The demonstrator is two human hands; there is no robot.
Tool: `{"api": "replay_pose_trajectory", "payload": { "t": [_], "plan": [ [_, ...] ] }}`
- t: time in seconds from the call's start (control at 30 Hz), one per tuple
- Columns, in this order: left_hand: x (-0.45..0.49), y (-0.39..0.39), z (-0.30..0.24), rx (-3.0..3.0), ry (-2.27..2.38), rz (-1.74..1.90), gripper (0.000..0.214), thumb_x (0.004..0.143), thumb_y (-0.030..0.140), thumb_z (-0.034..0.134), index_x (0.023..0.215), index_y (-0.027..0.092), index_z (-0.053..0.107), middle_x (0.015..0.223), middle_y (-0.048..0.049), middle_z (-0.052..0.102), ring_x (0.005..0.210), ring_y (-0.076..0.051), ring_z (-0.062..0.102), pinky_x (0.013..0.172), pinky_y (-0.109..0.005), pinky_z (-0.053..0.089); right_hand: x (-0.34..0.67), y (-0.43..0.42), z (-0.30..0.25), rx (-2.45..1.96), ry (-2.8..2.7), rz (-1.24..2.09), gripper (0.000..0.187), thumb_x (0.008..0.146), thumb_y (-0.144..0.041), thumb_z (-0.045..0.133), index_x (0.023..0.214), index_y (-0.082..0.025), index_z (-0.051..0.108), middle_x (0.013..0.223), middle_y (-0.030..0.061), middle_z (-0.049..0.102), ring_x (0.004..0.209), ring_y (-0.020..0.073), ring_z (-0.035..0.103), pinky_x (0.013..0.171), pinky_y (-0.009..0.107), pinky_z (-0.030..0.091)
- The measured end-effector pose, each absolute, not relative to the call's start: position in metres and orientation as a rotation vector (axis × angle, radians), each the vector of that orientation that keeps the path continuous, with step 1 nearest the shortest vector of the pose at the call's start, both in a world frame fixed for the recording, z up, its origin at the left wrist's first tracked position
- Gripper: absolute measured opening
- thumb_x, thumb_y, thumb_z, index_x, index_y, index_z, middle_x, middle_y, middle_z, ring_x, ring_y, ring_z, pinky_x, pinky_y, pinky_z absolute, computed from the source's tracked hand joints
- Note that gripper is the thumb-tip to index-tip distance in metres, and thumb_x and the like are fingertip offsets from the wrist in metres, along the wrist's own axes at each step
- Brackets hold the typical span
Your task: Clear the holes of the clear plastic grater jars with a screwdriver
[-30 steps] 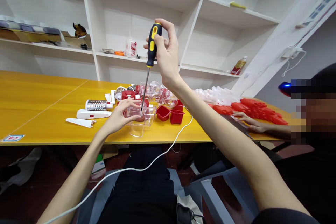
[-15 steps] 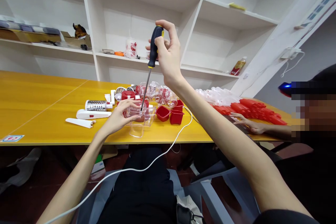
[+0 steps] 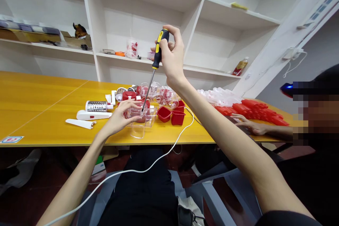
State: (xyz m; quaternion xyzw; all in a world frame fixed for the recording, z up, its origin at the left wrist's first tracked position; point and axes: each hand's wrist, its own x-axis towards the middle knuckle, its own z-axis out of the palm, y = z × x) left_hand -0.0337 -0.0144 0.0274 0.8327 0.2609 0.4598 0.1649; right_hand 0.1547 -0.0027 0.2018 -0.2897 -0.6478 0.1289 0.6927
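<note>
First, one screwdriver point(image 3: 161, 44), black and yellow, slanted; right hand point(image 3: 172, 54), grip closed about its handle, tip down at clear plastic housing point(image 3: 149, 117). Left hand point(image 3: 122, 114), grip closed on that housing, near front edge of yellow surface point(image 3: 53, 95). Sticker point(image 3: 12, 140), front left: blue border, red mark, wording illegible. Bottle point(image 3: 240, 67), on shelf point(image 3: 209, 71): label unreadable.

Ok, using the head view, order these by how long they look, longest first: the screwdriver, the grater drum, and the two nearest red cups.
1. Screwdriver
2. Grater drum
3. Left red cup and right red cup: too alike to rank.
</note>
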Motion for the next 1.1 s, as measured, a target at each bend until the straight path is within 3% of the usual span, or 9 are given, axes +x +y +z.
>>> {"api": "replay_pose_trajectory", "payload": {
  "t": [0.2, 0.33, 0.53, 0.63, 0.77, 0.83, 0.97, 1.1],
  "plan": [
    [-0.033, -0.016, 0.027, 2.369, 0.747, 1.317, 0.023, 0.086, 0.039, 0.074, 0.101, 0.024, 0.065, 0.137, -0.0067, 0.063, 0.136, -0.026, 0.048, 0.118, -0.055, 0.030, 0.158, -0.007, 0.202, -0.710, -1.444, 0.189, 0.040, 0.077, -0.042, 0.072, 0.111, -0.034, 0.053, 0.073, -0.0034, 0.060, 0.068, 0.0171, 0.064, 0.071, 0.032, 0.055],
    [-0.034, -0.015, 0.027, 2.370, 0.743, 1.318, 0.023, 0.086, 0.039, 0.074, 0.101, 0.024, 0.064, 0.137, -0.0071, 0.063, 0.136, -0.026, 0.049, 0.117, -0.054, 0.031, 0.159, -0.012, 0.204, -0.714, -1.480, 0.230, 0.037, 0.080, -0.038, 0.065, 0.115, -0.035, 0.054, 0.073, -0.0036, 0.061, 0.070, 0.0170, 0.064, 0.070, 0.031, 0.055],
    [-0.034, -0.014, 0.027, 2.374, 0.746, 1.319, 0.024, 0.086, 0.040, 0.073, 0.101, 0.024, 0.064, 0.136, -0.0071, 0.063, 0.135, -0.027, 0.049, 0.117, -0.054, 0.032, 0.151, -0.016, 0.207, -0.666, -1.603, 0.388, 0.041, 0.088, -0.041, 0.052, 0.127, -0.035, 0.042, 0.083, -0.0010, 0.066, 0.075, 0.0169, 0.066, 0.069, 0.031, 0.057],
    [-0.033, -0.015, 0.027, 2.385, 0.759, 1.322, 0.023, 0.086, 0.040, 0.073, 0.101, 0.024, 0.064, 0.134, -0.0075, 0.064, 0.133, -0.027, 0.051, 0.115, -0.055, 0.033, 0.149, -0.016, 0.208, -0.652, -1.597, 0.301, 0.039, 0.084, -0.041, 0.062, 0.119, -0.034, 0.046, 0.090, -0.0004, 0.066, 0.078, 0.0151, 0.065, 0.070, 0.028, 0.056],
    [-0.032, -0.015, 0.028, 2.382, 0.757, 1.320, 0.024, 0.086, 0.041, 0.073, 0.100, 0.024, 0.064, 0.132, -0.0077, 0.064, 0.132, -0.027, 0.052, 0.115, -0.055, 0.034, 0.150, -0.017, 0.209, -0.654, -1.598, 0.241, 0.050, 0.074, -0.053, 0.075, 0.114, -0.033, 0.052, 0.081, -0.0033, 0.064, 0.073, 0.0136, 0.062, 0.070, 0.027, 0.053],
    [-0.032, -0.015, 0.028, 2.367, 0.761, 1.321, 0.024, 0.086, 0.041, 0.073, 0.100, 0.024, 0.064, 0.133, -0.0077, 0.064, 0.133, -0.027, 0.051, 0.115, -0.055, 0.034, 0.150, -0.018, 0.208, -0.660, -1.583, 0.272, 0.051, 0.074, -0.054, 0.073, 0.116, -0.033, 0.052, 0.075, -0.0051, 0.064, 0.068, 0.0127, 0.060, 0.068, 0.027, 0.051],
    [-0.033, -0.015, 0.027, 2.363, 0.753, 1.320, 0.025, 0.086, 0.041, 0.074, 0.101, 0.024, 0.065, 0.135, -0.0072, 0.064, 0.135, -0.027, 0.049, 0.116, -0.055, 0.032, 0.150, -0.017, 0.208, -0.621, -1.575, 0.288, 0.044, 0.081, -0.039, 0.062, 0.122, -0.033, 0.047, 0.074, -0.0055, 0.063, 0.070, 0.0130, 0.062, 0.072, 0.027, 0.052],
    [-0.034, -0.013, 0.026, 2.370, 0.738, 1.314, 0.024, 0.086, 0.041, 0.074, 0.101, 0.025, 0.064, 0.136, -0.0067, 0.063, 0.137, -0.027, 0.048, 0.118, -0.056, 0.030, 0.150, -0.016, 0.207, -0.661, -1.558, 0.294, 0.033, 0.086, -0.030, 0.053, 0.117, -0.032, 0.044, 0.080, -0.0030, 0.063, 0.071, 0.0135, 0.064, 0.070, 0.026, 0.053]
  ]
}}
